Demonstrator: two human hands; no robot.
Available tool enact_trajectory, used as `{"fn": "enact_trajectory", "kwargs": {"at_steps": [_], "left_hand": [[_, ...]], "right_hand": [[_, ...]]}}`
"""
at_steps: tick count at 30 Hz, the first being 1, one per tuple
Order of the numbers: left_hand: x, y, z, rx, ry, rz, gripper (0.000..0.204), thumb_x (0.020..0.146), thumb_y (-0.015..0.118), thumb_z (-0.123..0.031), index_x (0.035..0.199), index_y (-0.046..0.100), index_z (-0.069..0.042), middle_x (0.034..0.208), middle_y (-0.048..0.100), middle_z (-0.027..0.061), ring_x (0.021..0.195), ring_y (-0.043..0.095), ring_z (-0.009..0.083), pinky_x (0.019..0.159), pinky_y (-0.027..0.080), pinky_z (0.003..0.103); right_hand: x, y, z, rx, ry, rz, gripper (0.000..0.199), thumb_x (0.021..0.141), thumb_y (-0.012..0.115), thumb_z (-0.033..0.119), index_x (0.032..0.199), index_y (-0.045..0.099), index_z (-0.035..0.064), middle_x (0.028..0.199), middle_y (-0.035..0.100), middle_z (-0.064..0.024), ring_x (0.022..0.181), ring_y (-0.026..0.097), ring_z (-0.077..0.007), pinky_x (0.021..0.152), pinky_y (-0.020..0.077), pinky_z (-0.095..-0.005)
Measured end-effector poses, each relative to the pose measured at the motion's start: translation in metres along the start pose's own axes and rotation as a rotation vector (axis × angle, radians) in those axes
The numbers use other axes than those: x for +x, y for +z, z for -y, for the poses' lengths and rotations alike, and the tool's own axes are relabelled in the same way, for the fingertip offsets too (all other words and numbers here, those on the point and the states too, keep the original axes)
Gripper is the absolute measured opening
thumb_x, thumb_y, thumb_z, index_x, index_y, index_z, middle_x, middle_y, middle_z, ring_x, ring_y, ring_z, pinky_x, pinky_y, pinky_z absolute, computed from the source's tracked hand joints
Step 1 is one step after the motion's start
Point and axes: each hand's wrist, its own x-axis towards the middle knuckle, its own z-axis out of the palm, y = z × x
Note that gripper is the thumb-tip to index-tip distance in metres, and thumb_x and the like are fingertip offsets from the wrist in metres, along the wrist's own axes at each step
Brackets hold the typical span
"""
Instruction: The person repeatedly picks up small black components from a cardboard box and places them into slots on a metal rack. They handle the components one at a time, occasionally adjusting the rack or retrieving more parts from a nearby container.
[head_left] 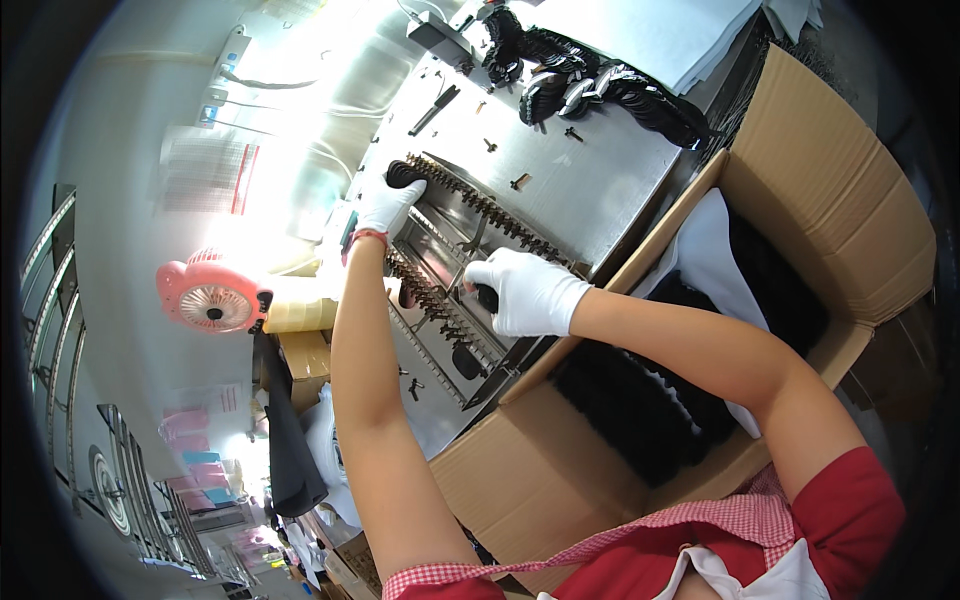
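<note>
A metal frame (440, 250) lies tilted on the steel table, with rows of small dark brass-coloured screws or clips (490, 212) along its rails. At its far end my left hand (388, 207), in a white glove, is closed against a small stack of thin, rounded black pieces (405, 174). My right hand (530, 292), also gloved in white, is closed over the middle of the frame. A black, rounded handle end (487, 298) shows at its fingers; the rest of that tool is mostly hidden.
An open cardboard box (560, 440) holding fuzzy black goods (640, 410) and white sheets stands close on the right. Bundles of shiny black pieces (600, 85), a black pen (434, 110) and loose screws (520, 182) lie beyond the frame. A pink fan (212, 292) is at left.
</note>
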Motion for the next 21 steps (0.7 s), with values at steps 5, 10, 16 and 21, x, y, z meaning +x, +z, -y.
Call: {"fn": "enact_trajectory", "kwargs": {"at_steps": [5, 10, 16, 21], "left_hand": [[0.034, 0.017, -0.001, -0.111, 0.157, 0.026, 0.065, 0.068, 0.083, -0.020, 0.126, 0.059, -0.003, 0.117, 0.064, 0.0152, 0.108, 0.061, 0.0277, 0.095, 0.048, 0.035], [0.024, 0.031, -0.004, 0.479, 0.053, -0.203, 0.043, 0.084, 0.060, -0.017, 0.124, 0.059, 0.000, 0.109, 0.069, 0.0235, 0.100, 0.068, 0.0373, 0.087, 0.054, 0.042], [-0.067, -0.023, -0.055, 0.280, -0.049, -0.100, 0.038, 0.091, 0.052, -0.025, 0.116, 0.055, 0.004, 0.096, 0.068, 0.0277, 0.089, 0.068, 0.0396, 0.081, 0.052, 0.046], [-0.188, -0.005, -0.081, -0.213, 0.469, -0.157, 0.030, 0.100, 0.049, -0.017, 0.120, 0.056, 0.004, 0.097, 0.066, 0.0179, 0.084, 0.064, 0.0225, 0.076, 0.051, 0.034]], "right_hand": [[-0.002, -0.004, -0.003, 0.011, 0.009, 0.038, 0.037, 0.070, 0.064, 0.002, 0.105, 0.061, 0.0107, 0.096, 0.060, -0.0161, 0.093, 0.061, -0.0358, 0.084, 0.0512, -0.0416], [-0.005, 0.011, 0.001, 0.012, -0.031, -0.003, 0.040, 0.074, 0.065, 0.003, 0.113, 0.063, 0.0119, 0.104, 0.059, -0.0195, 0.096, 0.063, -0.0382, 0.085, 0.0525, -0.0434], [-0.004, 0.019, -0.001, 0.054, -0.099, -0.429, 0.050, 0.075, 0.074, 0.010, 0.120, 0.054, 0.0111, 0.129, 0.049, -0.0149, 0.113, 0.058, -0.0361, 0.092, 0.0526, -0.0419], [-0.019, 0.018, 0.008, -0.054, -0.335, -0.551, 0.065, 0.067, 0.084, 0.010, 0.122, 0.048, 0.0067, 0.144, 0.034, -0.0257, 0.125, 0.051, -0.0423, 0.103, 0.0475, -0.0432]]}}
